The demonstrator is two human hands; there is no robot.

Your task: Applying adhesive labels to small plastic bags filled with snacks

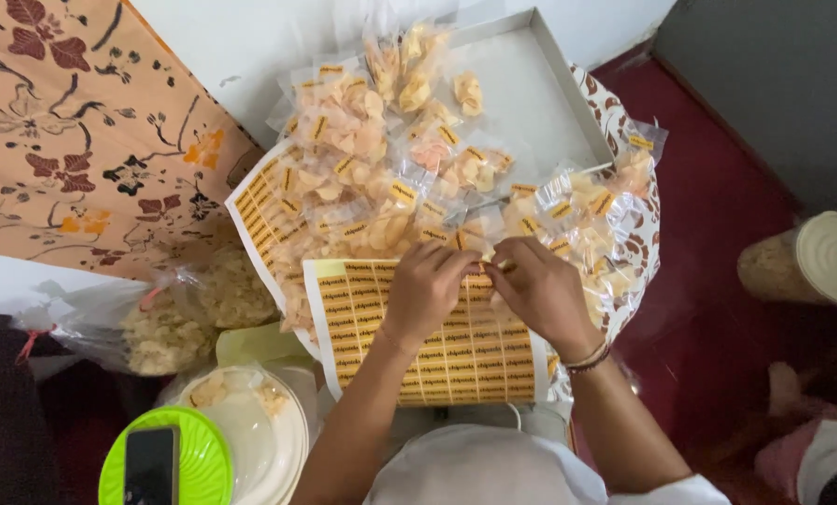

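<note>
Nearest, the sticker sheet (437, 346) lies across the lap, both hands meeting at its far edge. Left hand (425, 285) and right hand (540, 292) pinch one small yellow label (490, 268) between fingertips. It might curl and stick to itself. Beyond, the heaped cracker packets (381, 178) could slide off the white tray (531, 84).

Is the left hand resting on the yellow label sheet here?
Touching. The head view shows the left hand lying directly on the yellow label sheet, fingers at its top edge, with no gap visible.
</note>
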